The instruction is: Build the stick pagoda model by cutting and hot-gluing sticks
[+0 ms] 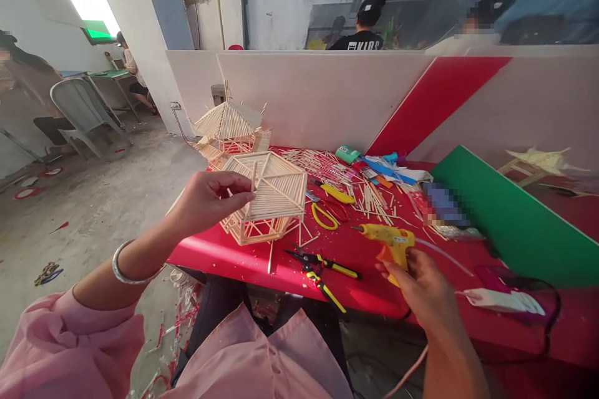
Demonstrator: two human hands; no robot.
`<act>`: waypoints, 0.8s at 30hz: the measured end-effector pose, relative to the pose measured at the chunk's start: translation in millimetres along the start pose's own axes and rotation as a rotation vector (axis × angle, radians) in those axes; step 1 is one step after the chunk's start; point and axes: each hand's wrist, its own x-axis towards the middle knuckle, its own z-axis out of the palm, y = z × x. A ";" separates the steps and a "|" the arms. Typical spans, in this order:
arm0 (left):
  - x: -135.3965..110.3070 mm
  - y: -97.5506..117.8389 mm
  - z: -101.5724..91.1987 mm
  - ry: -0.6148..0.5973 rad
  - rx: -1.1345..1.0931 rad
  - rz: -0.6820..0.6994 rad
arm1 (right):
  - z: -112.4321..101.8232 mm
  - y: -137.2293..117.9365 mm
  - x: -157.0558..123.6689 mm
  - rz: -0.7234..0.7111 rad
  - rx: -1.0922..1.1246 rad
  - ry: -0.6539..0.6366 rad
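Note:
My left hand (pixel 210 196) pinches a short wooden stick (pixel 254 177) upright at the left side of a six-sided stick model (pixel 283 190). Thin sticks laid side by side cover the model's top, with open lattice beneath. My right hand (pixel 423 280) is wrapped round the handle of a yellow glue gun (pixel 388 238), its nozzle pointing left toward the model, apart from it. Behind the model stands a finished-looking stick pavilion (pixel 229 128) with a pointed roof. Black-and-yellow pliers (pixel 322 268) lie on the red table between the model and the glue gun.
Yellow-handled scissors (pixel 325 215), a yellow utility knife (pixel 337 193) and loose sticks (pixel 318 165) lie behind the pliers. A green board (pixel 515 218) leans at the right. A white partition (pixel 299 100) runs along the back. A white power strip (pixel 505 301) and cable lie at the right.

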 end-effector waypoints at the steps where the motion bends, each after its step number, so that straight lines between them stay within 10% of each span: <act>1: 0.5 -1.5 0.0 -0.005 -0.002 -0.001 | 0.6 -17.1 -9.2 -0.052 0.116 -0.027; 6: 1.0 -6.6 -0.4 -0.001 -0.037 0.005 | 18.9 -109.0 -45.3 -0.383 0.173 -0.070; 10: -1.1 -8.3 -3.7 0.014 -0.049 0.002 | 50.1 -152.0 -49.3 -0.609 -0.122 0.156; 24: -0.8 -17.2 -7.4 -0.022 -0.065 -0.019 | 77.6 -164.6 -41.1 -0.871 -0.469 0.314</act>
